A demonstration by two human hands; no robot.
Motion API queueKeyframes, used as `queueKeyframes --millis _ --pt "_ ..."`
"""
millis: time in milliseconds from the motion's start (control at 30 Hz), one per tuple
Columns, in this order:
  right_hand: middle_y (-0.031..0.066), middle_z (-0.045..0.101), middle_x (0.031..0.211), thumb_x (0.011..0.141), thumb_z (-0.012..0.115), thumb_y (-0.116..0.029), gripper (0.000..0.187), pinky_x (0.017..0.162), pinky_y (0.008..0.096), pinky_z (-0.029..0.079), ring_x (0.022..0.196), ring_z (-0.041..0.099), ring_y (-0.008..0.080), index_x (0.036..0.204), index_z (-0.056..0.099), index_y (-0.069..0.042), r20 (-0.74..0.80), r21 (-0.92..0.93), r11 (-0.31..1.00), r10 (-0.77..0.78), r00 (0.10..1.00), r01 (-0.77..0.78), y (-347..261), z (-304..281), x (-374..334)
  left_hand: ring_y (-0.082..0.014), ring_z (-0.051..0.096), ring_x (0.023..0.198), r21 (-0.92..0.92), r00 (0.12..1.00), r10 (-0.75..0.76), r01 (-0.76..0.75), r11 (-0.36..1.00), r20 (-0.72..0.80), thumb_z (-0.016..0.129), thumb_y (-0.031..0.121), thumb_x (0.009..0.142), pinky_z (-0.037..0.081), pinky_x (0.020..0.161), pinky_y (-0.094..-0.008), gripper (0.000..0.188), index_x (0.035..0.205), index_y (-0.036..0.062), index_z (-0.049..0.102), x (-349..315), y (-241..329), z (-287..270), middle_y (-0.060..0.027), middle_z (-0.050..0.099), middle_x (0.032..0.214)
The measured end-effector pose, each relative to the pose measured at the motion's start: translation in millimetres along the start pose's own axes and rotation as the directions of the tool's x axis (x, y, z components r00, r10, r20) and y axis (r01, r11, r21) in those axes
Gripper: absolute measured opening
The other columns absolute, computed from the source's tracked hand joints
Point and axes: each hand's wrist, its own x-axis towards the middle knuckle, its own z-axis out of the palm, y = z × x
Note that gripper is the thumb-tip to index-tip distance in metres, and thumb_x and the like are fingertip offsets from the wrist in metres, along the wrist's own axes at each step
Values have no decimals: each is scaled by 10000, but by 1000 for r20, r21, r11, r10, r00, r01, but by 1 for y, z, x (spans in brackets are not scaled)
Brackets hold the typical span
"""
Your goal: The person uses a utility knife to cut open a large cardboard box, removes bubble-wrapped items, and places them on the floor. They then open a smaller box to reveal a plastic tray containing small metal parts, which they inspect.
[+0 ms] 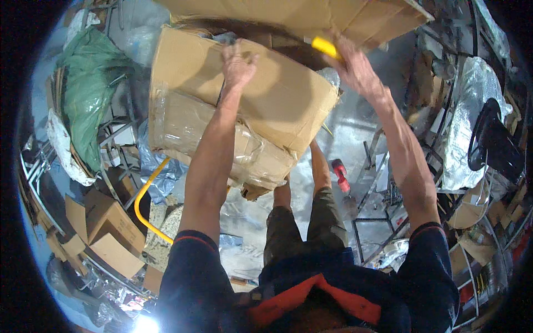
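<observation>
I have the left hand (pixel 239 65) over the taped cardboard box (pixel 277 102), fingers apart; beyond the box's far right corner, the right hand (pixel 353 64) clamps a yellow tool handle (pixel 326 48). I judge the box is being opened; next calls for steadying it.

No legible text, numbers or signs, none on the taped cardboard box (pixel 272 105), none on the open carton (pixel 115 225)
</observation>
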Motion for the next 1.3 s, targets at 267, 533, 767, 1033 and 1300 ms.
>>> queueKeyframes --millis 267,533,767,1033,1300 --pt "398 534 1276 971 590 -338 524 907 509 522 1057 621 492 1314 492 45 131 0 922 384 914 -387 92 79 53 -330 569 1249 -82 938 -124 159 984 322 747 578 784 446 1046 -420 834 1385 37 539 2 -47 -22 -192 619 1316" --pt "282 614 1247 966 579 -376 481 956 475 491 1147 590 427 1288 589 -19 177 -108 961 271 946 -255 98 73 64 -364 683 1014 -376 938 157 -31 926 310 737 284 873 520 874 -392 474 1233 1 615 -127 28 -93 -197 710 1106" --pt "263 605 1268 942 620 -409 541 1015 492 440 1211 547 435 1319 553 -26 258 -198 975 156 954 -106 40 43 29 -372 709 914 -518 823 123 226 825 554 755 315 860 543 826 -393 363 1095 41 718 -290 34 -193 -205 719 1016" --pt "281 621 1239 931 669 -370 504 976 517 490 1160 592 456 1261 595 3 138 -456 865 -162 977 207 -25 58 -7 -359 536 1294 -382 670 -110 541 749 734 592 629 901 421 1096 -443 704 1406 140 560 -495 -14 -103 -156 553 1423" --pt "306 659 1092 983 512 -456 545 906 521 497 1063 627 471 1291 542 -8 313 -624 779 173 934 65 15 8 106 -484 236 1466 -212 664 42 177 961 747 822 631 674 242 1126 -706 1101 1538 149 339 -575 51 32 -246 299 1580"
